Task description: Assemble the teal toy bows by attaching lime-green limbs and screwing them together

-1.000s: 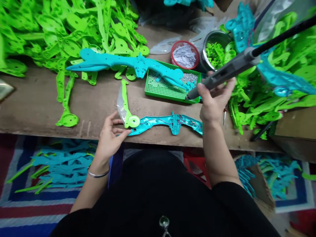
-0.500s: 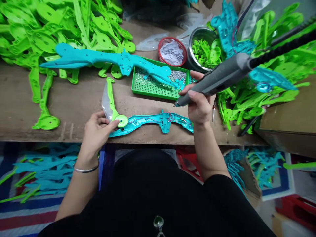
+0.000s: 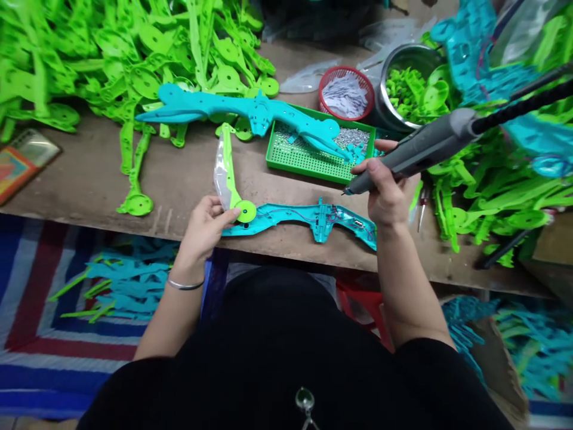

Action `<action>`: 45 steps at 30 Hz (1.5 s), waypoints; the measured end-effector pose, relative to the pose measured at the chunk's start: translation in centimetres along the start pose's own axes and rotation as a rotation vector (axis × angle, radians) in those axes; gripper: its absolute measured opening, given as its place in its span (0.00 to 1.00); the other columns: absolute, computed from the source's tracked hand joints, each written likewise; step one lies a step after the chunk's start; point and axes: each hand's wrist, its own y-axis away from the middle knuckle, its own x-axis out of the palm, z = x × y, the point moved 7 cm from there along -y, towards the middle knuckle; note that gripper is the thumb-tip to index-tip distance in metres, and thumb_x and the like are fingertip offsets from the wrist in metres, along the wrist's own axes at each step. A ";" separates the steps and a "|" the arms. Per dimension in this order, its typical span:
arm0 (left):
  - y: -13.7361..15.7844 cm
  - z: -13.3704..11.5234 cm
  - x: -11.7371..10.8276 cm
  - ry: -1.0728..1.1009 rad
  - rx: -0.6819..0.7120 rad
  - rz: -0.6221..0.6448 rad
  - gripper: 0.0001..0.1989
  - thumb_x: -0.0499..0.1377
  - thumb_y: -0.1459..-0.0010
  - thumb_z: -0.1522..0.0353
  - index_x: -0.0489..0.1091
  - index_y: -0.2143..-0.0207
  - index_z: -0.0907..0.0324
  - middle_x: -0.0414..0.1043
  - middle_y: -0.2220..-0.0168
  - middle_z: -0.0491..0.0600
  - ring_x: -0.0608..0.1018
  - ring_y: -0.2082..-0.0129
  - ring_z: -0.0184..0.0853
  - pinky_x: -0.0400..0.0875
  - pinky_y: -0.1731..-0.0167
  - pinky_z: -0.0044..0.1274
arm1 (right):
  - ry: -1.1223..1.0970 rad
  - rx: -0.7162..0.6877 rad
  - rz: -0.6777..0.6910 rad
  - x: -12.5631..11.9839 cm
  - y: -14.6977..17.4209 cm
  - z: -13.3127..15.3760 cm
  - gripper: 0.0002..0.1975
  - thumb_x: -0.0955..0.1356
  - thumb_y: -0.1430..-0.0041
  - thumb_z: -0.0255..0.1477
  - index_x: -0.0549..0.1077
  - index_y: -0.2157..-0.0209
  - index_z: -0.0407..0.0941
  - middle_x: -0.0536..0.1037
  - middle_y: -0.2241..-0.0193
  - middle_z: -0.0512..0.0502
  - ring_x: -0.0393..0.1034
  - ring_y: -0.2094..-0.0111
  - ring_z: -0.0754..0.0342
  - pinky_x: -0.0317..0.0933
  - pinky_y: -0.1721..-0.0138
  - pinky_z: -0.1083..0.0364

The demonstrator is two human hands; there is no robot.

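Note:
My left hand (image 3: 206,227) pinches the round end of a lime-green plastic limb (image 3: 231,179) at the left end of a blue plastic bow-shaped shell (image 3: 286,213). A clear, blade-like plastic piece (image 3: 221,170) lies along this limb. Thin wires run inside the shell, which lies open side up on the bench. In my right hand (image 3: 391,194) is a grey electric screwdriver (image 3: 416,143), tilted, its tip pointing down and left. That tip is above the shell's middle, apart from it. Part of the shell's right end is hidden by my right wrist.
A second blue shell (image 3: 215,106) rests partly across a green basket (image 3: 308,166) of screws. Behind stand a red basket (image 3: 370,98) of white strips and a metal bowl (image 3: 385,101) of green parts. Green parts (image 3: 120,65) are heaped left; a small screwdriver (image 3: 422,212) lies right.
The view has turned left, so the bench and both hands appear farther right. My left hand keeps its pinch on the limb, and the electric screwdriver stays raised in my right hand.

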 end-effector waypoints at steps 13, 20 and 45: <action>-0.1 0.6 0.1 0.104 -0.126 0.078 0.23 0.75 0.61 0.63 0.67 0.67 0.58 0.76 0.74 0.42 0.79 0.75 0.29 0.76 0.74 0.19 | 0.221 0.079 -0.109 -2.7 5.3 -1.8 0.27 0.70 0.40 0.41 0.63 0.42 0.51 0.76 0.55 0.42 0.75 0.56 0.46 0.70 0.55 0.43; 0.9 -0.6 -0.3 0.026 -0.005 0.030 0.26 0.75 0.62 0.61 0.68 0.65 0.59 0.78 0.72 0.44 0.80 0.74 0.30 0.77 0.75 0.20 | 0.709 0.081 0.247 0.0 8.9 -2.4 0.16 0.58 0.29 0.36 0.74 0.59 0.46 0.76 0.63 0.39 0.69 0.59 0.44 0.63 0.54 0.43; -2.9 0.0 1.9 0.090 0.223 0.017 0.33 0.69 0.46 0.63 0.58 0.43 0.52 0.74 0.58 0.49 0.81 0.64 0.34 0.76 0.73 0.21 | 0.355 0.277 0.313 -1.6 7.5 -4.0 0.12 0.63 0.36 0.31 0.79 0.60 0.46 0.81 0.60 0.42 0.76 0.56 0.45 0.67 0.50 0.43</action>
